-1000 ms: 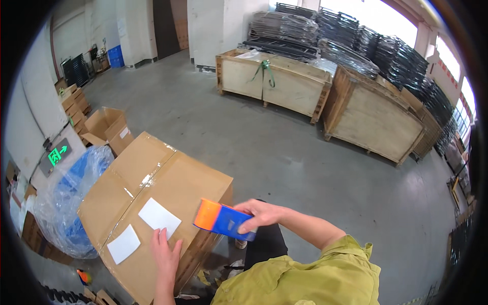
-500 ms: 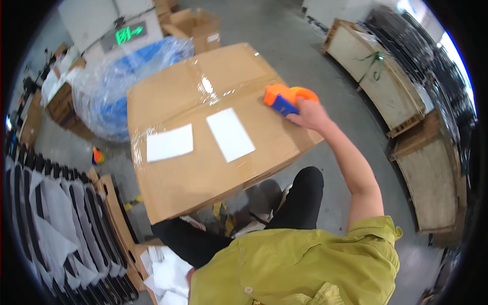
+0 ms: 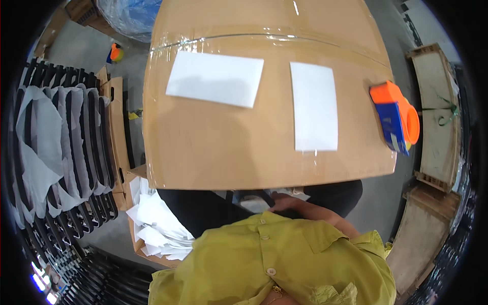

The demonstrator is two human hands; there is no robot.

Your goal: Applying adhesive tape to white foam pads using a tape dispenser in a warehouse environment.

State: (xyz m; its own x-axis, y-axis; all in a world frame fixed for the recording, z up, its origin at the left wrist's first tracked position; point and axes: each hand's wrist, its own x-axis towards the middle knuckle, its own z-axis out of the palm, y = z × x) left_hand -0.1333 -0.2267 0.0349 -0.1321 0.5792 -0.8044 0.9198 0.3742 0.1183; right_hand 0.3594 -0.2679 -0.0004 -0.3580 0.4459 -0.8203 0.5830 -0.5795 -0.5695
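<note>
A large taped cardboard box [image 3: 213, 147] stands close in front of me. Two white rectangular sheets lie on its top, one left sheet [image 3: 216, 79] roughly crosswise and one right sheet [image 3: 314, 107] pointing away from me. An orange and blue tape dispenser [image 3: 394, 118] rests near the box's right edge, with no hand on it. My right hand [image 3: 282, 202] is low between my legs, just below the box's near edge, beside something dark. Its fingers are too unclear to read. My left hand is out of sight.
Left stand rows of black frames [image 3: 86, 137] draped with grey-white sheets. Below them an open carton [image 3: 133, 223] holds white sheets. Another orange tape dispenser [image 3: 116, 53] is on the floor. Wooden crates [image 3: 434, 117] line the right side; blue plastic-wrapped goods [image 3: 134, 18] sit far left.
My right hand has let go of the tape dispenser, which stays on the box, and has drawn back between my legs. My view has tilted down and come closer to the box.
</note>
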